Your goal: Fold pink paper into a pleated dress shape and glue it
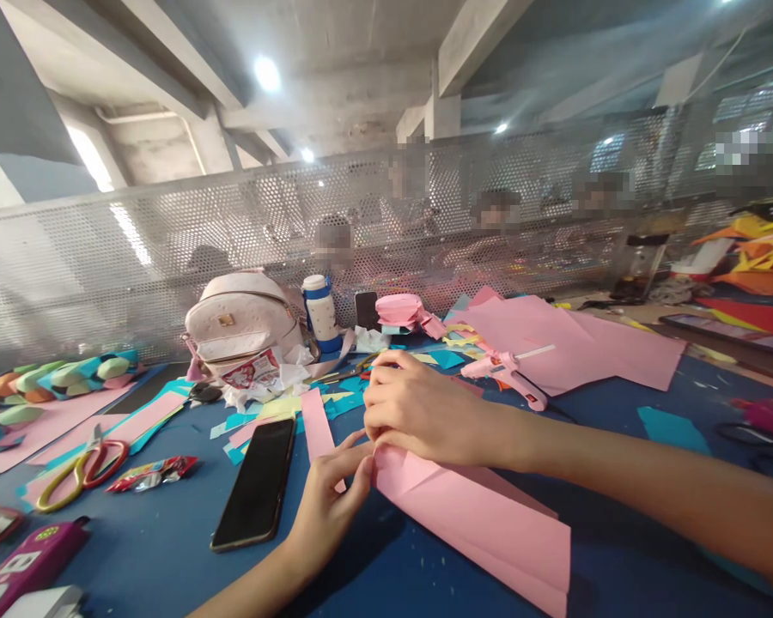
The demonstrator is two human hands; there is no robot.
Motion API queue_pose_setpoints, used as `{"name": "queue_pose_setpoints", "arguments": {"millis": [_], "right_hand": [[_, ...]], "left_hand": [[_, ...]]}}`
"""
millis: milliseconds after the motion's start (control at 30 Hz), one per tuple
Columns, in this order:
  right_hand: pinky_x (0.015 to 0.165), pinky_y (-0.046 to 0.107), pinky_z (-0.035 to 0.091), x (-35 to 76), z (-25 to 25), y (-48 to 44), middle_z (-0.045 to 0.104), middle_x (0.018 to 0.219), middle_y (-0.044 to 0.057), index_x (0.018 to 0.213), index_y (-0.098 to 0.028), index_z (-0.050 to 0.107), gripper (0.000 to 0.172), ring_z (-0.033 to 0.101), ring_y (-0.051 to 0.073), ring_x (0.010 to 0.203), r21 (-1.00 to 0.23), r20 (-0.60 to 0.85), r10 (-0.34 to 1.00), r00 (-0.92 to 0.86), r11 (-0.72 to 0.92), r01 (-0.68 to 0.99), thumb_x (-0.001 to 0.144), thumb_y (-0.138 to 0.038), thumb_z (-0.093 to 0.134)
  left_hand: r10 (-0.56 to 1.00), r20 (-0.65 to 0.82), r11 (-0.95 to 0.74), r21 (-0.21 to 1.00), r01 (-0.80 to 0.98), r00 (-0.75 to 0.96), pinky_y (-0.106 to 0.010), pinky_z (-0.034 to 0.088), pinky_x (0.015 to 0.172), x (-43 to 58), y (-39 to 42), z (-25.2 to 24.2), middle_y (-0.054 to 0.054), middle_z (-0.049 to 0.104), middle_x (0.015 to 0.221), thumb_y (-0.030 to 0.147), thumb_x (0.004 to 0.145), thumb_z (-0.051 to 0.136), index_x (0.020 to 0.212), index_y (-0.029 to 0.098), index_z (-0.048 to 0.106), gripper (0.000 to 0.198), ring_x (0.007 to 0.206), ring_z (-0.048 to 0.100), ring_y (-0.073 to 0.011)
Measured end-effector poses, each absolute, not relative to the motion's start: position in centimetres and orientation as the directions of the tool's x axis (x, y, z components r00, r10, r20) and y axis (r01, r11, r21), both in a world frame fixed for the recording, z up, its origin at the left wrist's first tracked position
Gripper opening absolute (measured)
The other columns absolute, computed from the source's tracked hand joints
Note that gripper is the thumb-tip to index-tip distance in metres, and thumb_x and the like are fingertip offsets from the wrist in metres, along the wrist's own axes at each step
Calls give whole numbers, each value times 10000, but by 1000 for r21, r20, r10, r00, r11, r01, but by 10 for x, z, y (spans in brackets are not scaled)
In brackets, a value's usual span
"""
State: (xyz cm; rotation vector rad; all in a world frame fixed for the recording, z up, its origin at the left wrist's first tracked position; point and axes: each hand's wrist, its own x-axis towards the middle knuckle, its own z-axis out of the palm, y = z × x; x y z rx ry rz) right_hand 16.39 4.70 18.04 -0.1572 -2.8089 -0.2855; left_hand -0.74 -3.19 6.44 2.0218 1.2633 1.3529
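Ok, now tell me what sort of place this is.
Probably a craft workspace, perhaps a workshop or classroom: the blue table has creased pink paper, a glue gun and a pair of scissors on it.

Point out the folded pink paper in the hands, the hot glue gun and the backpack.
Folded pink paper [477, 519], head view: its broad face.
Hot glue gun [501, 369], head view: its pink body.
Backpack [248, 319], head view: its front.

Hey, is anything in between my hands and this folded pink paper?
Nothing visible. Your left hand and right hand are both at one end of the folded pink paper. The phone lies left of your left hand, the glue gun beyond your right; neither intervenes.
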Motion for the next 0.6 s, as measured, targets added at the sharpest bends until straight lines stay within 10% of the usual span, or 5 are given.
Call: {"name": "queue_pose_setpoints", "arguments": {"millis": [600], "right_hand": [[960,395,298,153,172,45,668,797,31,769,-188,696,182,512,205,869,252,290,70,-955,956,147,896,-296,623]], "left_hand": [[866,498,-453,739,499,48,-193,418,592,-6,-31,63,14,482,561,316,947,462,582,146,588,422,600,491,-127]]}}
